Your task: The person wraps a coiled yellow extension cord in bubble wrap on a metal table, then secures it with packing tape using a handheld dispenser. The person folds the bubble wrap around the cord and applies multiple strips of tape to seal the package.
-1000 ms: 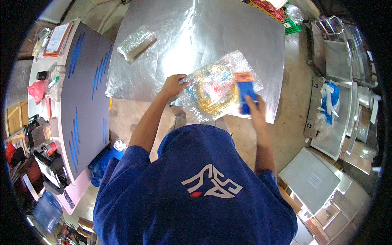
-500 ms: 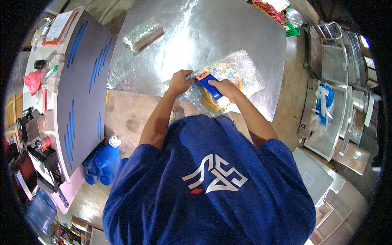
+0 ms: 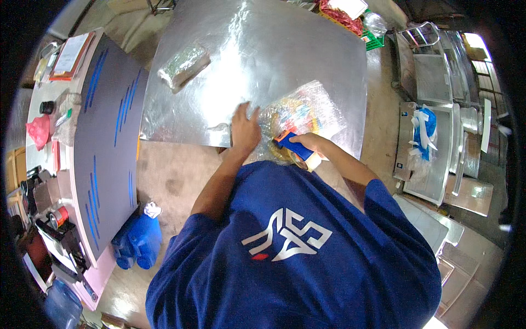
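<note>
My right hand (image 3: 313, 143) is closed round a blue and orange tape dispenser (image 3: 296, 147) with a roll of tape in it. The dispenser is over the near edge of a bubble-wrapped package (image 3: 307, 112), through which yellow, red and blue colours show. Just left of the package, my left hand (image 3: 246, 130) has its fingers apart and nothing visible in them. The package lies at the near edge of a shiny metal-topped table (image 3: 285, 55). Whether tape runs from the dispenser to the wrap cannot be made out.
Another wrapped bundle (image 3: 184, 64) lies at the table's far left. A green crate (image 3: 373, 40) and red stringy material (image 3: 342, 16) are at the far right corner. To the left stands a grey panel (image 3: 112, 137) beside blue jugs (image 3: 143, 241); metal racks (image 3: 433, 153) line the right.
The dispenser has moved toward me, down to the package's near edge. My left hand has come away from the wrap's left corner, nearer to me, and its fingers have spread.
</note>
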Demonstrator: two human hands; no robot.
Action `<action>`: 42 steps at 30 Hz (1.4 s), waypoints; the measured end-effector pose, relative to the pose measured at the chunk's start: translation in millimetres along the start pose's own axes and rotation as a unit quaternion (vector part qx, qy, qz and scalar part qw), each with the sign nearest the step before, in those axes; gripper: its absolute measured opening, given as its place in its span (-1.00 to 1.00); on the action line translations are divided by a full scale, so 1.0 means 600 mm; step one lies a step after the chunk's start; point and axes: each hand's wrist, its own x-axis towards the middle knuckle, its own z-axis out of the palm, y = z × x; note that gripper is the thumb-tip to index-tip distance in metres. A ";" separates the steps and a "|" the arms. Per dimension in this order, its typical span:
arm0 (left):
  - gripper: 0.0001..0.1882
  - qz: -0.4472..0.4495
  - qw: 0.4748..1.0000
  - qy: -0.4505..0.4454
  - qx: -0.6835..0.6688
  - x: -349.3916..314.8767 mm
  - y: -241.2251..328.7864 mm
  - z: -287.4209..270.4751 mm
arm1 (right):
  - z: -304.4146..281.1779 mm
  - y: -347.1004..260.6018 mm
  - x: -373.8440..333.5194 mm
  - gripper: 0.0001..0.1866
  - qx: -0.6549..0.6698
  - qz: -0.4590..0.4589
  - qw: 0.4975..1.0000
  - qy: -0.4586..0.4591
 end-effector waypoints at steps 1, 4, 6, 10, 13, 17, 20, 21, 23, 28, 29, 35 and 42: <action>-0.53 0.072 0.991 -0.060 -0.100 -0.010 0.008 0.001 | 0.005 -0.020 -0.028 -0.61 -0.024 -0.004 1.000 0.014; -0.30 0.193 0.936 -0.278 -0.100 -0.050 0.011 0.039 | 0.005 -0.025 -0.025 -0.61 -0.031 0.007 0.999 0.019; -0.24 0.216 0.925 -0.296 -0.100 -0.068 0.002 0.034 | 0.016 0.002 -0.041 -0.53 0.014 -0.024 0.999 -0.036; -0.20 0.234 0.921 -0.305 -0.055 -0.041 -0.005 0.040 | -0.019 0.003 -0.066 -0.54 -0.019 0.023 0.998 -0.056; -0.18 0.225 0.925 -0.302 -0.044 -0.062 0.014 0.037 | -0.014 0.023 -0.089 -0.57 -0.100 0.055 0.993 -0.030; -0.22 0.228 0.917 -0.325 -0.027 -0.055 0.026 0.021 | 0.006 -0.065 -0.050 -0.57 -0.355 0.081 0.930 -0.057; -0.24 0.232 0.912 -0.338 -0.016 -0.057 0.033 0.017 | 0.040 -0.150 -0.062 -0.57 -0.636 0.058 0.761 -0.118; -0.24 0.234 0.908 -0.348 -0.006 -0.053 0.032 0.015 | 0.050 -0.156 -0.061 -0.56 -0.661 0.023 0.744 -0.100; -0.23 0.237 0.897 -0.371 0.021 -0.049 0.033 0.011 | 0.064 -0.152 -0.058 -0.53 -0.688 -0.011 0.724 -0.057; -0.34 0.235 0.907 -0.349 -0.023 -0.050 0.030 0.022 | 0.103 -0.172 -0.100 -0.55 -0.727 0.045 0.685 -0.024; -0.33 0.244 0.910 -0.334 -0.019 -0.054 0.027 0.026 | 0.109 -0.182 -0.107 -0.57 -0.750 0.077 0.655 -0.041; -0.23 0.249 0.925 -0.282 -0.046 -0.058 0.011 0.030 | -0.091 -0.035 -0.139 -0.34 -0.407 0.086 0.909 0.004; -0.11 0.227 0.906 -0.356 -0.012 -0.051 0.040 0.012 | -0.167 0.140 -0.213 -0.42 -0.215 0.104 0.971 -0.027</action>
